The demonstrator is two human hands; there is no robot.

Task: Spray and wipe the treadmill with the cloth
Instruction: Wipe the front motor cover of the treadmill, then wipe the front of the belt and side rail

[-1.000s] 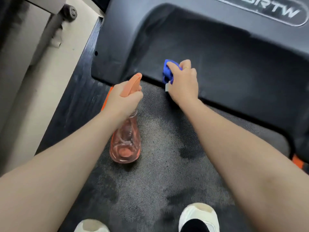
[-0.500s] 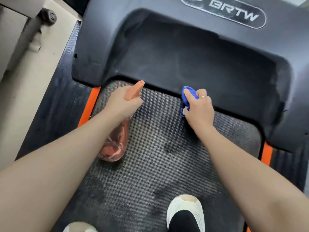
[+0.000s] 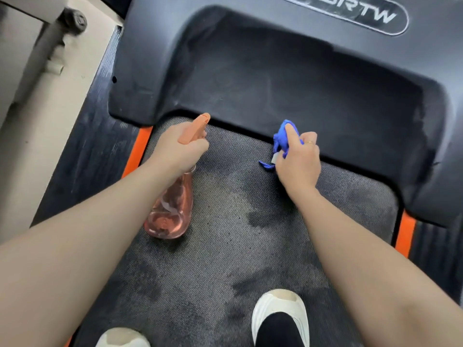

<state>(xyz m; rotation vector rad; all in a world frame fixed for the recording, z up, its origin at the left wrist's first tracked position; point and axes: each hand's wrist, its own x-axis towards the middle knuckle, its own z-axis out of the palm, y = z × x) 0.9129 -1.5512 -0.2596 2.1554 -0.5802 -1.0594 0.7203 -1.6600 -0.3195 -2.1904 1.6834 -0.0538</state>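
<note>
My left hand point(image 3: 179, 150) holds the spray bottle point(image 3: 170, 209) by its neck, grip wrapped round it, with the orange trigger head point(image 3: 194, 128) poking forward towards the upper middle of the frame. The pink liquid sits low in the clear body, which hangs down towards the belt point(image 3: 225, 259); whether its base touches the belt I cannot tell. My right hand point(image 3: 298, 159) has its grip bunched round the blue cloth point(image 3: 283, 136), a corner and a white tag trailing out at the left of the hand. The cloth sits right at the seam where the grey belt meets the black motor cover point(image 3: 275, 78), just right of centre.

I judge this as the wiping step, working along the front edge of the treadmill, with dark damp patches already spread over the belt in the lower half of the frame. The cover above looks dusty and streaked. The next move, as I see it, calls for pressing the cloth flat and drawing it along that seam or up onto the cover, perhaps with a fresh squirt from the nozzle first, while keeping my shoes point(image 3: 279, 319) off the wet spots
</note>
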